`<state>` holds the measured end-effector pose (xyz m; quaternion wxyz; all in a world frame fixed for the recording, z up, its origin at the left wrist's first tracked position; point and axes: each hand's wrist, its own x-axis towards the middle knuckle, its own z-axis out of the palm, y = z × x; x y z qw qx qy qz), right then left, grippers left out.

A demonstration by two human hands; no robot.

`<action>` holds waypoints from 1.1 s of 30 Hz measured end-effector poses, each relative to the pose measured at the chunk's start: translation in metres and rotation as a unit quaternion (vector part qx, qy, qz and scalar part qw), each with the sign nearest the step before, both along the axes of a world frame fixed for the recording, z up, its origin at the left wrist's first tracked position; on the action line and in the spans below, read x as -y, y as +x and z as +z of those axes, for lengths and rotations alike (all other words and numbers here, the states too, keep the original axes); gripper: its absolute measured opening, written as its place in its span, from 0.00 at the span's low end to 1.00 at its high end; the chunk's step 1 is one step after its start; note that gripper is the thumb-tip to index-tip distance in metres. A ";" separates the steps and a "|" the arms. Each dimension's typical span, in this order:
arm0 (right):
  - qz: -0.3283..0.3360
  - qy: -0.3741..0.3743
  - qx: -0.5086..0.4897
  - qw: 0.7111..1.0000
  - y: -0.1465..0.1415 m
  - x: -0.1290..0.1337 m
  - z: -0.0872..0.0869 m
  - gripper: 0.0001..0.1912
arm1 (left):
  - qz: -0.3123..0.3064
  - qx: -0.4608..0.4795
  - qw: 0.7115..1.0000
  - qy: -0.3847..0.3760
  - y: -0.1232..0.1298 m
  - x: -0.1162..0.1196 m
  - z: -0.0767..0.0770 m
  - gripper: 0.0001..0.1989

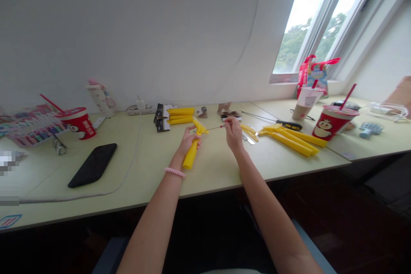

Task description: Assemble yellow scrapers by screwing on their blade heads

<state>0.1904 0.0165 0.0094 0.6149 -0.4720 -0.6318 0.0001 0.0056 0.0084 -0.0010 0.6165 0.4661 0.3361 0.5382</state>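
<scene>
Right now, above the pale green bench (154,171), the left hand (190,140) is wrapping a full, tight grip around a yellow plastic scraper (192,154), tilting it with its head up, while the right hand (233,133) is pinching a slim metal precision screwdriver (215,128) in a narrow fingertip grip, its tip just beside the scraper's head. Several loose yellow plastic scraper handles (290,141) are lying to the right, and a black smartphone (92,165) is resting well off to the left.

two hands (190,141) (233,133), two red cups (78,124) (332,122), one phone (92,165)
</scene>
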 end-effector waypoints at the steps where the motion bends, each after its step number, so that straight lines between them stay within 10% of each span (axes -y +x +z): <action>1: 0.006 0.010 -0.003 1.000 0.000 0.001 0.000 0.12 | 0.000 0.001 1.000 -0.001 0.000 0.000 0.000 0.26; 33: -0.012 -0.042 -0.028 0.999 0.003 0.003 -0.002 0.14 | -0.002 0.023 1.000 -0.002 -0.001 0.001 0.002 0.27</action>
